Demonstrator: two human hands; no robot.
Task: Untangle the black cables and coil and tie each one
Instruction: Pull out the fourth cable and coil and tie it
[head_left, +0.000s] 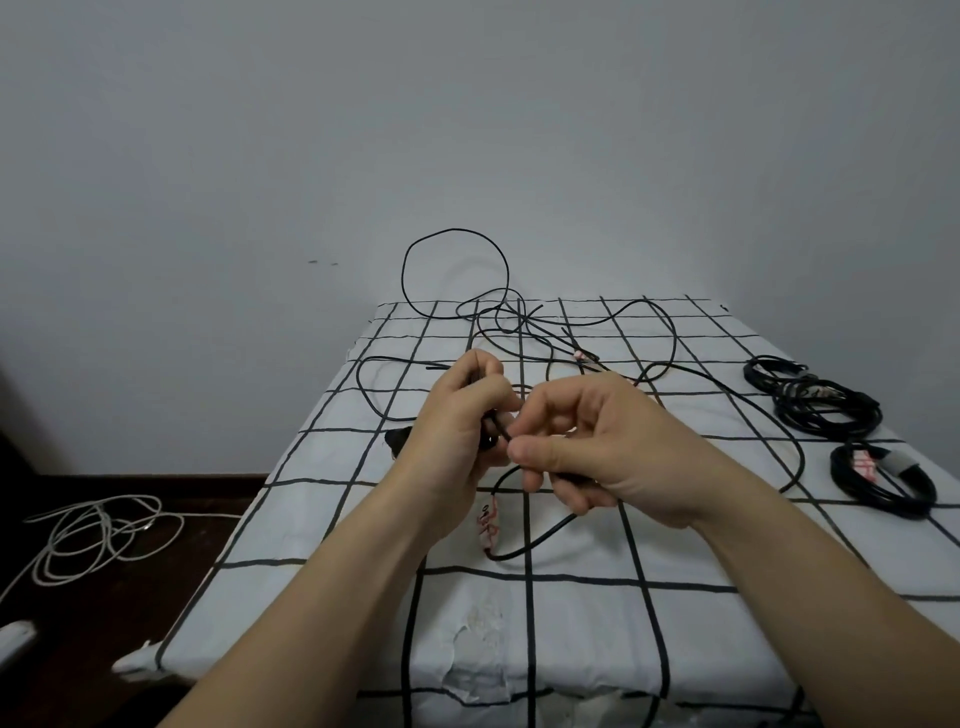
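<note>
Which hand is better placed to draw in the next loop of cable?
Right, probably: the right hand pinches the loose cable, while the left hand is busy gripping its bunched part.

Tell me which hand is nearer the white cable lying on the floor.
Left. The left hand, gripping the black cable over the table, is up and right of the white cable; the right hand, also pinching it, is farther right.
</note>
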